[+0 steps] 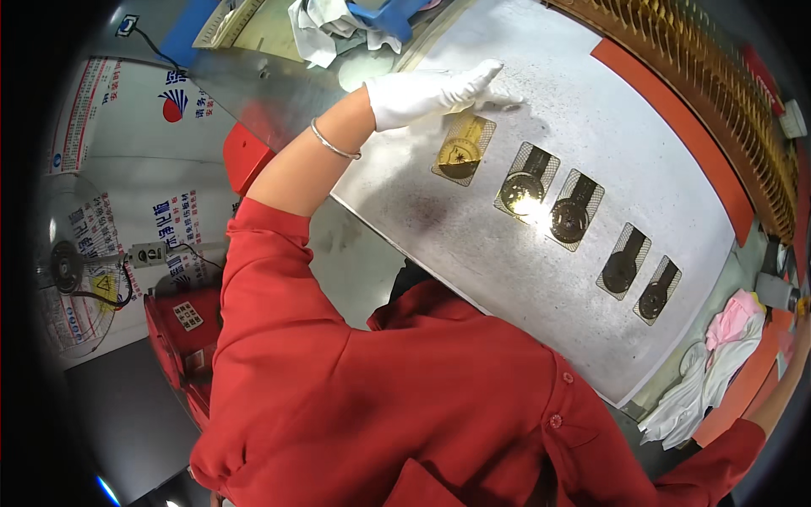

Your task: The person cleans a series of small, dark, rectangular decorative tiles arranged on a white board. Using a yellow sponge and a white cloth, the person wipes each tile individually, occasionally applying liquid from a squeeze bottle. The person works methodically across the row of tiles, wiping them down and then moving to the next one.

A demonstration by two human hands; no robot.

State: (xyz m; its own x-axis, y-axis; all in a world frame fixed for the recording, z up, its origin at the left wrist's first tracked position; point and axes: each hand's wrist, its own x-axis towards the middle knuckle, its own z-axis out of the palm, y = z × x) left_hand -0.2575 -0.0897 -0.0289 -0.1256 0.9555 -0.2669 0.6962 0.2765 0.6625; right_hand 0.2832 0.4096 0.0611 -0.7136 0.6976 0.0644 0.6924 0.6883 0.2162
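Note:
My left hand (435,95), in a white glove, reaches over the white-covered worktop (473,253). Its fingers are stretched out with nothing visible in them, just above a gold-coloured cut metal plate (460,150) with a round pattern and mesh background. Several similar, darker plates lie in a row towards the right: one (525,179) beside a bright glare, another (576,211), then one (623,262) and a smaller one (657,291). At the far right rim, my right hand (803,325) is mostly cut off, near a grey container (775,291); its fingers are hidden.
A long rack with many gold-coloured slats (676,68) curves along the far right, beside an orange-red strip (676,127). Crumpled white cloth (705,372) and pink cloth (735,319) lie at right. White cloths (325,25) and a blue object (389,17) sit at the top. A fan (72,266) stands left.

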